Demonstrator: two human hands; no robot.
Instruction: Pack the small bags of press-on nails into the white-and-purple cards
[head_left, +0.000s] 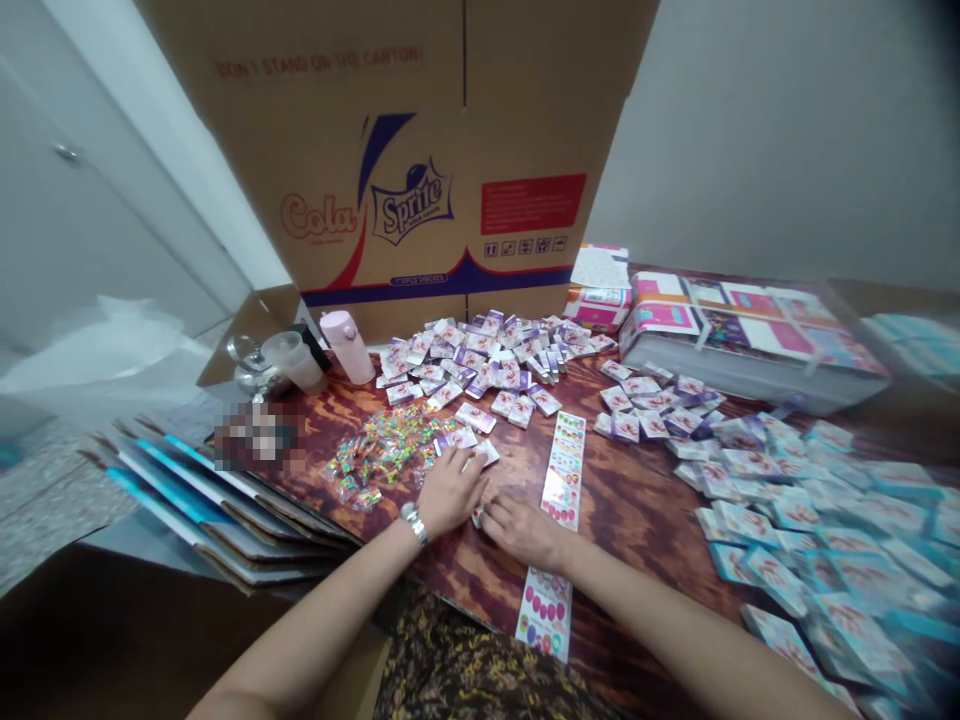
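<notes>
My left hand (pixel 452 492), with a watch (pixel 413 522) on the wrist, is closed over the table, fingers curled toward the right. My right hand (pixel 523 530) is closed too and meets it from the right. Between the fingertips shows a bit of a small white printed piece (pixel 478 516); the fingers hide most of it. Just beyond my left fingers lie small white-and-purple boxes (pixel 474 417). To the left is a heap of small clear packets of colourful candy (pixel 390 447). A long strip of colourful stickers (pixel 564 470) runs under my right forearm.
A large carton (pixel 405 150) stands behind a pile of purple-and-white boxes (pixel 480 355). Many blue-and-white boxes (pixel 840 530) spread at right, before a wrapped pack (pixel 750 325). A pink bottle (pixel 349 347), a clear cup (pixel 294 360) and folded cardboard (pixel 225 520) are at left.
</notes>
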